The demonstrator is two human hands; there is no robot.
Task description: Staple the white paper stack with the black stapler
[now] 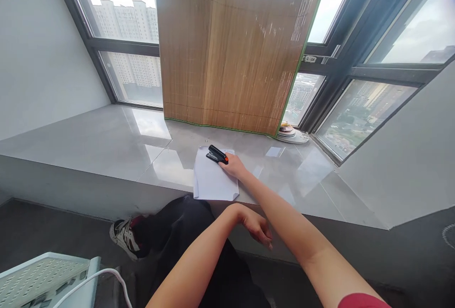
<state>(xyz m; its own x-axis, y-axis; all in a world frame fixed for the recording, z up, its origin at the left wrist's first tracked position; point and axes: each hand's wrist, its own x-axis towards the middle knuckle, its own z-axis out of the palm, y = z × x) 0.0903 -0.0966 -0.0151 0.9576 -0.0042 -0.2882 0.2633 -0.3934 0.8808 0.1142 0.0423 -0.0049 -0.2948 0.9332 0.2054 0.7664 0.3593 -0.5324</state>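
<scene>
Head view: right hand [232, 166] has its grip clamped on the black stapler with orange end [217, 155], resting on the far edge of the white paper sheets [213, 180] on the grey stone bench [106, 142]; left hand [256, 226] hangs apart, loosely curled and empty, near the bench front; stapling appears in hand, calling for squaring the sheets in the stapler's mouth.

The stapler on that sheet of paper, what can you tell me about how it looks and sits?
The stapler is small and black, with an orange patch at the end nearest the right hand. It looks like plastic. It lies on the far edge of a stack of white paper on the glossy grey window ledge, angled with its black end pointing left and away. The right hand's fingers touch its orange end. Its jaw opening is too small to make out.
</scene>
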